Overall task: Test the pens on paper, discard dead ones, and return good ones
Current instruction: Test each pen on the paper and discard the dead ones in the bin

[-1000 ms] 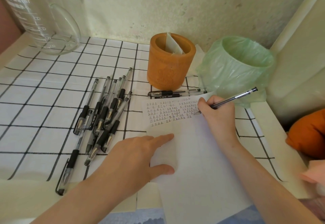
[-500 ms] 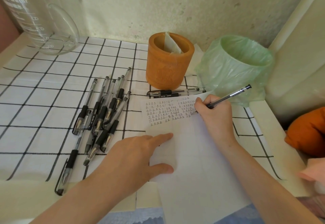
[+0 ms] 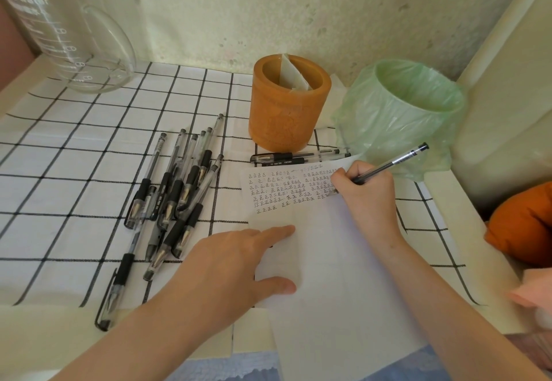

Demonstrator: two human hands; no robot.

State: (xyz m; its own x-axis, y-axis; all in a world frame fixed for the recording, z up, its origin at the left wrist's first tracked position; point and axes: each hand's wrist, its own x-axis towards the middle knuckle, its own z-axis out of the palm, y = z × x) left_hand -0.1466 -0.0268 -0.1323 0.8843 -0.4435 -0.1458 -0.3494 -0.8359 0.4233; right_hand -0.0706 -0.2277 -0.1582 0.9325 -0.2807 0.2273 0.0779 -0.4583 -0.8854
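Observation:
A white sheet of paper (image 3: 325, 264) lies on the checked cloth, its top covered with rows of small written marks. My right hand (image 3: 366, 192) grips a clear black-tipped pen (image 3: 394, 162), tip down on the paper at the right end of the marks. My left hand (image 3: 236, 270) presses flat on the sheet's left edge, fingers straight. Several black gel pens (image 3: 176, 198) lie in a loose pile left of the paper. Two more pens (image 3: 298, 158) lie in front of the orange pen holder (image 3: 288, 105). A bin lined with a green bag (image 3: 400, 111) stands right of the holder.
A large glass measuring jug (image 3: 68, 37) stands at the back left. The wall closes off the back. A cream ledge rises on the right, with an orange object (image 3: 525, 225) beside it. The table's front edge runs below my left hand.
My right hand and its pen have shifted slightly left along the written rows. My left hand stays pressed on the paper.

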